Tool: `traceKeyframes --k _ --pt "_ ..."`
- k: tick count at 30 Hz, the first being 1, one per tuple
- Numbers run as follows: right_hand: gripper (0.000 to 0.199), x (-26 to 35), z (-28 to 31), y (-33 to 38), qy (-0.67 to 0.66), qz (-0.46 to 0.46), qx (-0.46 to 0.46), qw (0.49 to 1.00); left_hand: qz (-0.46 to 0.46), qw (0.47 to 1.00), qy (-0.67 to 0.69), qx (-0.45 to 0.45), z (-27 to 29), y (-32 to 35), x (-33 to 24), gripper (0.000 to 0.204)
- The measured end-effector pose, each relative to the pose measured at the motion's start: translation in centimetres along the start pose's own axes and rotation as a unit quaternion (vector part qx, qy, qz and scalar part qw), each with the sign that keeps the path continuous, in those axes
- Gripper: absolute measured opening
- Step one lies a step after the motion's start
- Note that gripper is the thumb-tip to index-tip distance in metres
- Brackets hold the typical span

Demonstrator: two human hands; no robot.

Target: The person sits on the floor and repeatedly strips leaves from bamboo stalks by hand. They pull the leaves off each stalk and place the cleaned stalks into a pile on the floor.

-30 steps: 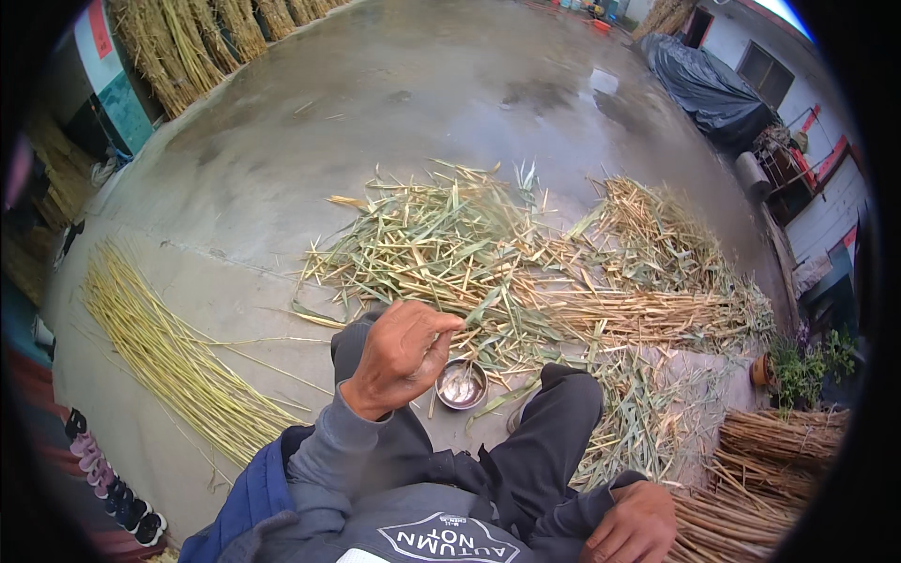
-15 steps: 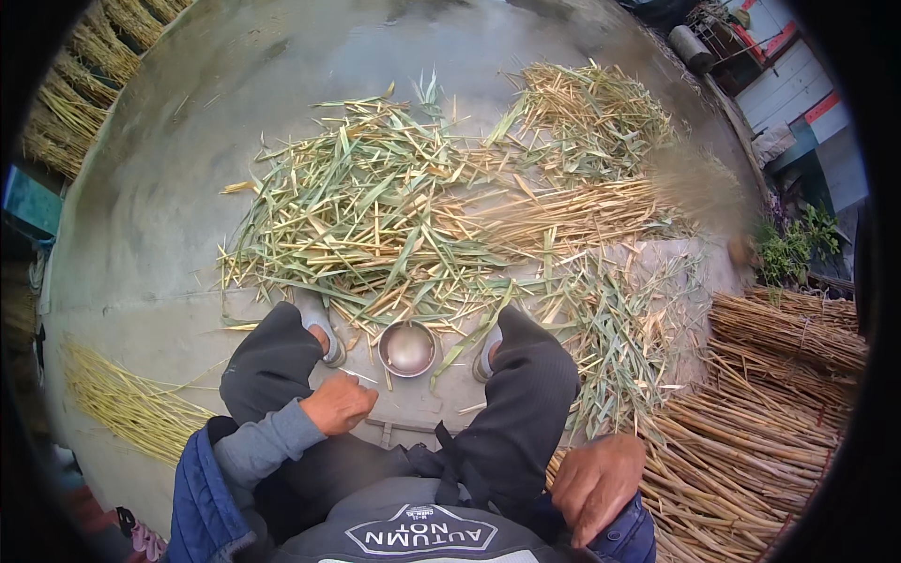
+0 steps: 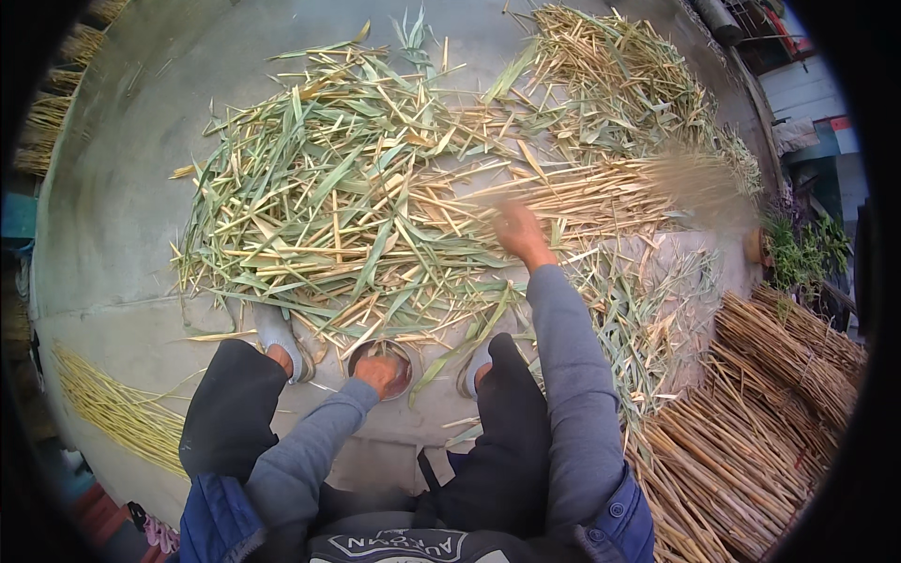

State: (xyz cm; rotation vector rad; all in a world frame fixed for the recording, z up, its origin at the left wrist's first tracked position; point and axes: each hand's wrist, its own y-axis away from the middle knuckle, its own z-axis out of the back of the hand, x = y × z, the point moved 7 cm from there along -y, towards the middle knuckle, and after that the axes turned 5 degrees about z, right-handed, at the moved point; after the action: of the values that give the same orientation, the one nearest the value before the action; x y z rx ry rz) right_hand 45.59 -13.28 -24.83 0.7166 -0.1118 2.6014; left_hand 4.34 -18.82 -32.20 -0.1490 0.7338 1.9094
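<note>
My left hand (image 3: pixel 378 373) is down at the round metal bowl (image 3: pixel 402 383) on the ground between my feet. Its fingers look curled, and whatever they hold is hidden. Stretched forward, my right hand (image 3: pixel 518 233) is over the near ends of a bundle of pale stalks (image 3: pixel 601 199). Motion smears its fingers, so I cannot make out whether they grip any stalk. A broad heap of green and straw-coloured leaves and stalk pieces (image 3: pixel 347 202) spreads to the left of that hand, its near edge reaching the bowl.
Another leafy pile (image 3: pixel 619 80) lies at the far right. Thick brown stalks (image 3: pixel 741 460) are stacked at my right. Thin yellow-green stems (image 3: pixel 117 403) lie on the concrete (image 3: pixel 103 253) at my left. A potted plant (image 3: pixel 798 249) stands at the right edge.
My right hand has gone from beside my lap forward to the stalk bundle. My left hand has moved from above my knee to the bowl. The view has shifted slightly.
</note>
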Motion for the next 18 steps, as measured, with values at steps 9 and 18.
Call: traceKeyframes --k 9,18 --pt "0.027 -6.9 -10.9 -6.4 -0.016 -0.047 -0.076 0.996 0.006 0.992 -0.098 0.076 -4.7 -2.6 0.4 0.01" --pt "0.029 -11.0 -14.1 -9.2 0.03 -0.278 0.04 0.959 0.02 0.985 -0.115 0.125 -4.1 -3.4 -0.2 0.023"
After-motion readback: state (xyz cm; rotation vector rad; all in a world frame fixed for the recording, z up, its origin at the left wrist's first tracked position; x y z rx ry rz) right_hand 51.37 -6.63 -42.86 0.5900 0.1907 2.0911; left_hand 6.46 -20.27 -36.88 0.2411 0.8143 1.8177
